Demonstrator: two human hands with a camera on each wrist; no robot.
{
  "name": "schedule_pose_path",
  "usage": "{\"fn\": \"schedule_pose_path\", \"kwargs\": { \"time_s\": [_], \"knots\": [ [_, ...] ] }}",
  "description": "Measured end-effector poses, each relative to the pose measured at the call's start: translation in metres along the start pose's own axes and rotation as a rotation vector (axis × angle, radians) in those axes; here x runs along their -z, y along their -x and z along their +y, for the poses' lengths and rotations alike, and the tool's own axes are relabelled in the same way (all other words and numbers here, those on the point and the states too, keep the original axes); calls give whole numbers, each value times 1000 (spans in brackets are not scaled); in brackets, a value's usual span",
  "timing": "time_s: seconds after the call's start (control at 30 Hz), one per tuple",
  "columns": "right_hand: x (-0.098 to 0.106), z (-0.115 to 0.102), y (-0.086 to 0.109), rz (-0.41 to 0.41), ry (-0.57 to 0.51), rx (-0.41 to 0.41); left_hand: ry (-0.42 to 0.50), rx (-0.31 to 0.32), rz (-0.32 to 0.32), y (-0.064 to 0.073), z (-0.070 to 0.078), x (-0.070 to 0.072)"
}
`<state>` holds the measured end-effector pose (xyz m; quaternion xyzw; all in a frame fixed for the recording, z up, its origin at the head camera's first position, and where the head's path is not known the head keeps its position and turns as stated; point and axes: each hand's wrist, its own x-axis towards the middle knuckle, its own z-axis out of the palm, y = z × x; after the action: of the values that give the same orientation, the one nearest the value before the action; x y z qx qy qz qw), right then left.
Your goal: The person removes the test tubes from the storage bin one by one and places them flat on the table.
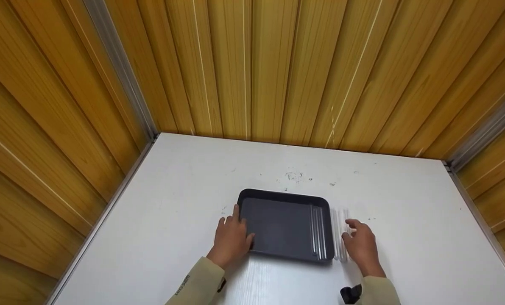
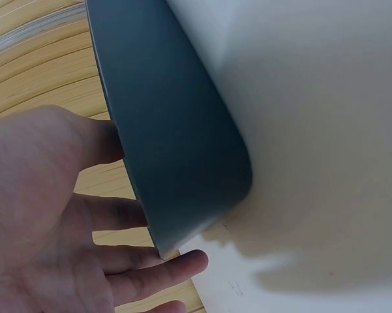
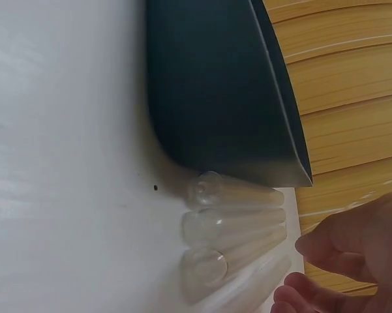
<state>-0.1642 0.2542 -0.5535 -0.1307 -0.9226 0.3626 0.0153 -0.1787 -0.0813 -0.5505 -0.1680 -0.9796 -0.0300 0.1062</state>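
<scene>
A dark grey rectangular tray [image 1: 277,228] lies on the table. At its left side is my left hand [image 1: 231,237], thumb and index finger reaching over the rim and the other fingers outside; the left wrist view shows these fingers mostly straight against the tray wall [image 2: 169,124]. Several clear test tubes [image 1: 319,233] lie side by side along the tray's right inner side. Just outside its right wall are several more clear test tubes [image 3: 235,218], side by side. My right hand [image 1: 361,243] hovers by the outermost of these, thumb and index finger apart, nothing between them.
The white table [image 1: 184,190] extends around the tray and has small dark marks [image 1: 294,176] behind it. Wood-patterned panels [image 1: 265,72] enclose the back and both sides. A black device [image 1: 351,293] sits at the right wrist.
</scene>
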Motion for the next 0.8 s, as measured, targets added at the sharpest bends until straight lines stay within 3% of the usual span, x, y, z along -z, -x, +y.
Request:
{"fn": "schedule_pose_path", "kwargs": {
  "time_s": [0.4,0.8],
  "knots": [
    [8,-19,8,27,-4,47,4,-2,-14,1,-2,0],
    [11,-50,13,63,-39,91,11,-14,24,0,-3,-1]
  ]
}}
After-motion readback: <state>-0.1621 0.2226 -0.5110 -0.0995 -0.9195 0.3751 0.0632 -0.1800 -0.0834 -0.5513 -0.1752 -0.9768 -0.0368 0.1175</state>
